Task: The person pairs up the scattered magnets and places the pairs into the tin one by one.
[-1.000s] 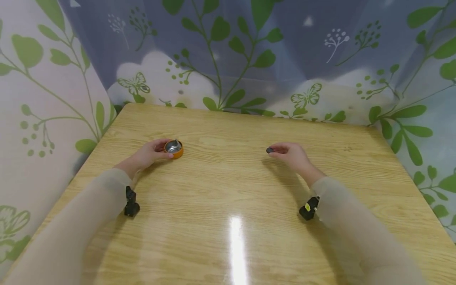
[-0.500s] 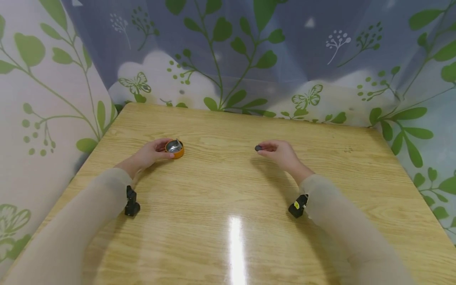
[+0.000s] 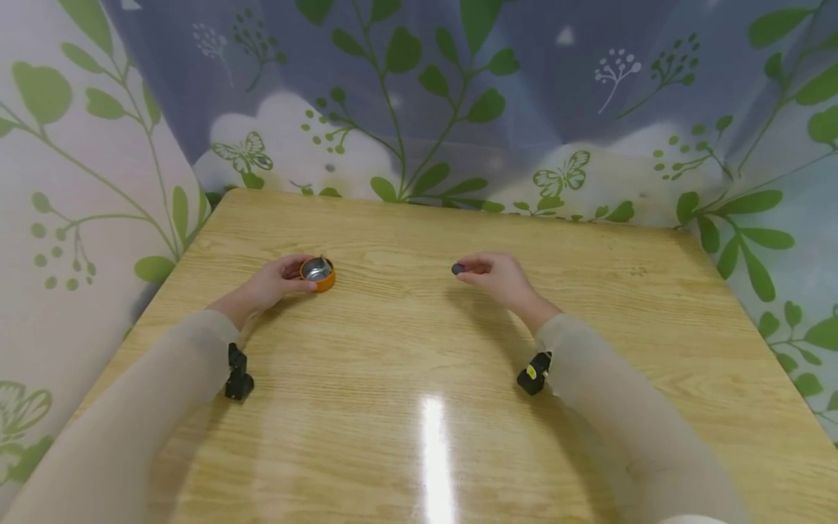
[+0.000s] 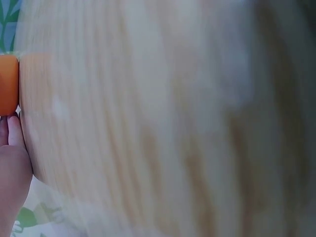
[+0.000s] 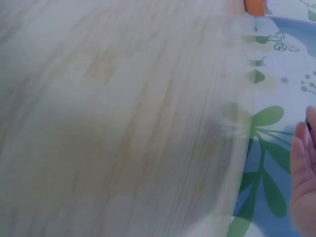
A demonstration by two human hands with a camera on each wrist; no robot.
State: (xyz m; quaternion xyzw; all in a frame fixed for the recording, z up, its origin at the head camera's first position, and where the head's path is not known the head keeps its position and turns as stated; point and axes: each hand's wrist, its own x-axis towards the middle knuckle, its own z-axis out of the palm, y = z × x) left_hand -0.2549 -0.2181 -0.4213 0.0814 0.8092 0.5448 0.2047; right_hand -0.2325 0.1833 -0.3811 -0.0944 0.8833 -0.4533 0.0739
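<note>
On the left of the head view sits an orange round ashtray (image 3: 318,282) with a shiny metal inside and a small metal piece at its rim. My left hand (image 3: 275,284) holds its near left side, thumb in front and fingers behind. In the left wrist view its orange wall (image 4: 8,85) stands on the wood beside the fingers. My right hand (image 3: 500,278) pinches a small dark roundish piece (image 3: 457,269) between thumb and fingers, above the table and right of the ashtray. What kind of piece it is, I cannot tell. The right wrist view shows only part of that hand (image 5: 303,182).
A wooden table (image 3: 393,349) spreads under both hands, with a bright light reflection near its front. Leaf-printed cloth (image 3: 419,145) hangs along the back and both sides. A small black camera sits on each wrist, the left one (image 3: 238,375) close above the wood.
My right hand has moved left with the dark piece, nearer to the ashtray. The left hand and the ashtray have stayed in place; the head view has shifted slightly.
</note>
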